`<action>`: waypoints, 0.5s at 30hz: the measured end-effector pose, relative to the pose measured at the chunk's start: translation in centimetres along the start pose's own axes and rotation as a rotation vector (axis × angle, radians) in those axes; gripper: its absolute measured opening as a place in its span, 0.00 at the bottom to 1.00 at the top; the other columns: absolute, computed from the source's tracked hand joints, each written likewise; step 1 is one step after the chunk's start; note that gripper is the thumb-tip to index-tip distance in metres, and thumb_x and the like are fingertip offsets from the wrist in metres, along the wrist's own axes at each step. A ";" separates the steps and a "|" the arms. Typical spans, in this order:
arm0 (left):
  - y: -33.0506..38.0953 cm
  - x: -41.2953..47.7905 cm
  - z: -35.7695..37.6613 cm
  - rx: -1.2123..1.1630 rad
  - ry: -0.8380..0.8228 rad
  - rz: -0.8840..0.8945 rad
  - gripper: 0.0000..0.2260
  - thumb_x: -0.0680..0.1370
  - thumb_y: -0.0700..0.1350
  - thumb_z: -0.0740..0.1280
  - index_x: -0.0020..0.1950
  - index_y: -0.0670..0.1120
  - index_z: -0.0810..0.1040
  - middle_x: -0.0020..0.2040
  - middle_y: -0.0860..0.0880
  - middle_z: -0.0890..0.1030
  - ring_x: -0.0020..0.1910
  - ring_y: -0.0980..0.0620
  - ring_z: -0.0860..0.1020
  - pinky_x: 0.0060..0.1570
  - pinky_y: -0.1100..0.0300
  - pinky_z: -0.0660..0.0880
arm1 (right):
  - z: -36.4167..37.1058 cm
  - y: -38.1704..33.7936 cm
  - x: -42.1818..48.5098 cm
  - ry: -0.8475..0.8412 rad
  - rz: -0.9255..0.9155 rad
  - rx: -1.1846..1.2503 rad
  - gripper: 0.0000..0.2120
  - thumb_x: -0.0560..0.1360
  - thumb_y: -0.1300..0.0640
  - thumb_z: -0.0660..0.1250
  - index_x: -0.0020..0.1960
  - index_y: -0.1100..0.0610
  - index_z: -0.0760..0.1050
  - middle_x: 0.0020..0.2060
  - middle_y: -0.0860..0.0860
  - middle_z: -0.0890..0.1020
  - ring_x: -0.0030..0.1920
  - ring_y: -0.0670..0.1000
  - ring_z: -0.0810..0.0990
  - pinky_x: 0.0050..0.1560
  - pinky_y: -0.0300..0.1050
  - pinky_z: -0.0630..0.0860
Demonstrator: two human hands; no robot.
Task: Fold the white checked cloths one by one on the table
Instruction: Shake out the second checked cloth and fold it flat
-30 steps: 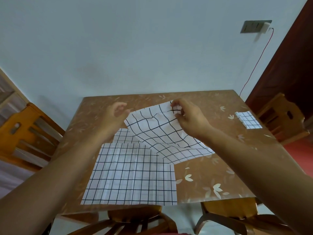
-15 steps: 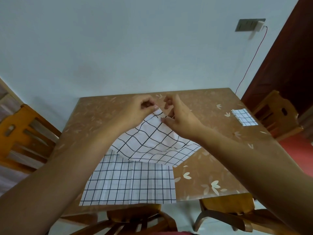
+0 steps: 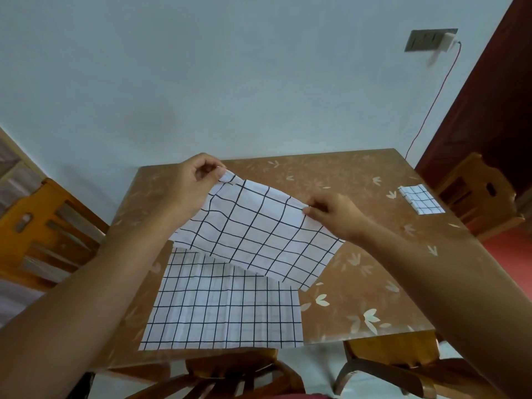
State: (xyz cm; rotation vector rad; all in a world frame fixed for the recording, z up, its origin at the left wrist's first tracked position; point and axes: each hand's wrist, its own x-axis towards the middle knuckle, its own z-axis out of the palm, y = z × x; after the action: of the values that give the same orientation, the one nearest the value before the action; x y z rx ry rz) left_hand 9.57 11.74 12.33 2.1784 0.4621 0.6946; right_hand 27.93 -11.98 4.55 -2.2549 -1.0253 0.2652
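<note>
A: Checked cloth [image 3: 259, 240], where's it at?
B: Up off the table [image 3: 359, 249], held in the air btwn both hands, spread out & sagging a bit in the middle. Its top edge slopes from upper left down to the right.
A: Grip?
B: The left hand [image 3: 190, 185] pinches the top-left corner, thumb & fingertips curled on the fabric. The right hand [image 3: 335, 214] pinches the other top corner the same way. Both forearms reach in from the bottom of the view.
A: Other cloths?
B: A flat cloth [image 3: 224, 312] lies open on the table w/ creases showing, its near edge reaching the table's front edge. The held one hangs over its far edge; can't tell if they touch. There's also a small folded cloth [image 3: 421, 199] on the table's far-right part, well apart from the other two.
A: Table?
B: Glossy brown top w/ a pale leaf pattern.
A: Surroundings, quick.
B: Wooden left chair [image 3: 37, 223] & right chair [image 3: 478, 194] beside the table. A near-left chair [image 3: 236, 370] & near-right chair [image 3: 397, 358] sit at the front edge. Behind is a pale wall [image 3: 201, 67] w/ a switch plate [image 3: 429, 40] up right. A thin red cable [image 3: 431, 110] runs down from it toward the table's far-right corner. Dark brown door [image 3: 489, 96] at far right, red floor [image 3: 506, 254] below it.
</note>
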 end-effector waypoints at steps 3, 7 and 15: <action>-1.1 0.4 -0.4 -0.029 0.030 -0.042 0.07 0.82 0.37 0.67 0.56 0.34 0.80 0.49 0.43 0.81 0.38 0.73 0.76 0.42 0.78 0.70 | 0.3 0.6 0.1 -0.021 -0.017 -0.098 0.08 0.81 0.52 0.68 0.47 0.55 0.79 0.38 0.52 0.82 0.41 0.52 0.80 0.45 0.51 0.76; -3.6 1.1 -1.0 -0.061 0.082 -0.063 0.02 0.81 0.37 0.69 0.51 0.42 0.80 0.45 0.50 0.81 0.40 0.68 0.78 0.46 0.74 0.73 | 0.1 1.8 0.1 0.000 0.035 -0.082 0.07 0.80 0.54 0.68 0.45 0.55 0.79 0.38 0.51 0.82 0.41 0.54 0.80 0.45 0.53 0.77; -7.8 2.3 -2.5 0.057 0.167 -0.157 0.11 0.78 0.66 0.65 0.52 0.61 0.79 0.46 0.57 0.84 0.49 0.50 0.83 0.56 0.41 0.81 | -1.4 2.6 0.4 0.062 0.107 0.004 0.03 0.78 0.57 0.71 0.46 0.56 0.80 0.38 0.52 0.80 0.37 0.49 0.75 0.39 0.43 0.71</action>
State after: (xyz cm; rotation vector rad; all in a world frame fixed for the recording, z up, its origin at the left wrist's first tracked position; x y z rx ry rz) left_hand 9.10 19.22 8.40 2.1184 0.7394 0.7879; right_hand 30.36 -13.68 4.07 -2.3034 -0.8732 0.2409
